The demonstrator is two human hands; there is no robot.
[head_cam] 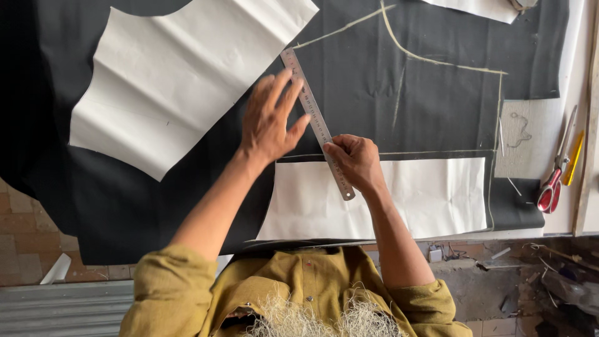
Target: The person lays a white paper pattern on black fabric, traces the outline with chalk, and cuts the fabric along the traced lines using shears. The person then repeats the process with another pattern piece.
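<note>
Both forearms are extended forward and are bare below rolled mustard-yellow sleeves. The left hand (269, 122) is held palm down, its fingers (288, 93) spread and stretched flat, the thumb angled out to the right. The right hand (355, 161) is curled into a loose fist, knuckles up, its fingertips pinched together toward the left hand. The two hands are set close together, nearly touching.
</note>
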